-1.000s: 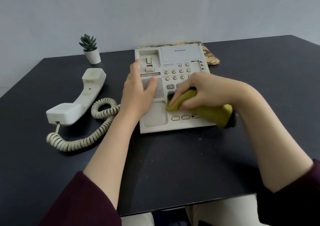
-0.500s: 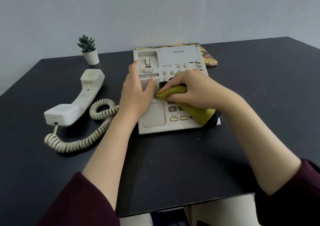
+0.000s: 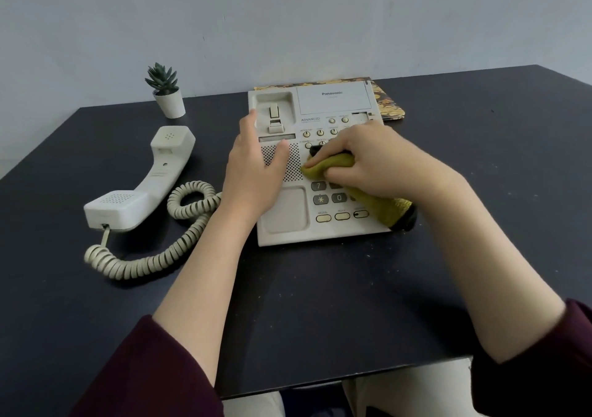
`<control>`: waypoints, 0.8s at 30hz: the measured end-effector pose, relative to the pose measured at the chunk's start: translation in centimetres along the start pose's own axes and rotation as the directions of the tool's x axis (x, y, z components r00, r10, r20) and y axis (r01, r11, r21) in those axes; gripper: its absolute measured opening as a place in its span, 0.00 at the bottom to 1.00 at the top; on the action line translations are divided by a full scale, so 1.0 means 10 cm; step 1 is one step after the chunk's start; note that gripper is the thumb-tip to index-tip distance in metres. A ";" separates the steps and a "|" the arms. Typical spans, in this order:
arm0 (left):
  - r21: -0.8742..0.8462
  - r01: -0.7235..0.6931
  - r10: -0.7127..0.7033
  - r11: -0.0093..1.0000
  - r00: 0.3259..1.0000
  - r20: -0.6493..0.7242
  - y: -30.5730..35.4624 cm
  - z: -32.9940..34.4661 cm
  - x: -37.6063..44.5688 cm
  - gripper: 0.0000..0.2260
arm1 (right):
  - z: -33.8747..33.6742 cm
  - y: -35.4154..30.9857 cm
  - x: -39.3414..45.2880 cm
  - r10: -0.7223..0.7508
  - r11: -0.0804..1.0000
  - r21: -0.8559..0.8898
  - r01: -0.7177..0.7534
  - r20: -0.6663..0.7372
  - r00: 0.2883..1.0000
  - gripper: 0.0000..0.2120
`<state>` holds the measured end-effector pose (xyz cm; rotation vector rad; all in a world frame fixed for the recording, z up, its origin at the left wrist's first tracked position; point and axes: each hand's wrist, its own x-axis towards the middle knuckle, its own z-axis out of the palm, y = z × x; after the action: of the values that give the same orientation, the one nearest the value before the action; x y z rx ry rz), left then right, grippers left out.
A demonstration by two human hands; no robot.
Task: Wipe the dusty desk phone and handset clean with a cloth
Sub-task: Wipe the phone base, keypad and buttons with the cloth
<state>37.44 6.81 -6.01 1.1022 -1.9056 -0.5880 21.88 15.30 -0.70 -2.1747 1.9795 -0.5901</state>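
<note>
Right hand (image 3: 374,160) moved yellow-green cloth (image 3: 333,163) up the beige phone's (image 3: 288,218) keypad

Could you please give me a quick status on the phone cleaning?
Left hand flat on phone base. Right hand grips cloth on keypad. Handset off-hook. Nothing obstructing.

Fig.: we see a plain pale grey-blue wall (image 3: 288,16) behind a dark matte table (image 3: 320,304) w/ a straight front edge. Light is soft & even, shadows faint. At rear left of the table stands a small potted plant (image 3: 165,91) in a white pot; a patterned mat (image 3: 389,102) lies flat near the wall.
</note>
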 end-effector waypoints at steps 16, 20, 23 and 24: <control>-0.017 0.013 -0.013 1.000 1.000 0.001 -0.01 -0.01 0.00 0.26 | -0.09 0.02 -0.08 -0.026 0.994 0.112 0.008 0.160 0.987 0.13; 0.005 0.012 -0.012 1.000 1.000 -0.003 -0.01 0.00 0.01 0.26 | -0.09 -0.02 -0.12 -0.023 0.991 0.128 -0.029 0.391 0.920 0.10; -0.005 0.016 -0.016 1.000 1.000 0.001 -0.01 0.00 0.00 0.26 | -0.15 0.01 -0.14 0.016 0.993 0.096 -0.061 0.405 0.914 0.08; -0.010 0.017 -0.017 1.000 1.000 0.002 -0.01 0.00 0.01 0.26 | -0.16 0.02 -0.14 0.012 0.991 0.123 -0.061 0.367 0.930 0.09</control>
<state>37.48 6.69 -6.06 1.1131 -1.8945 -0.6072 20.98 16.93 0.45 -1.9895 1.7276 -0.2734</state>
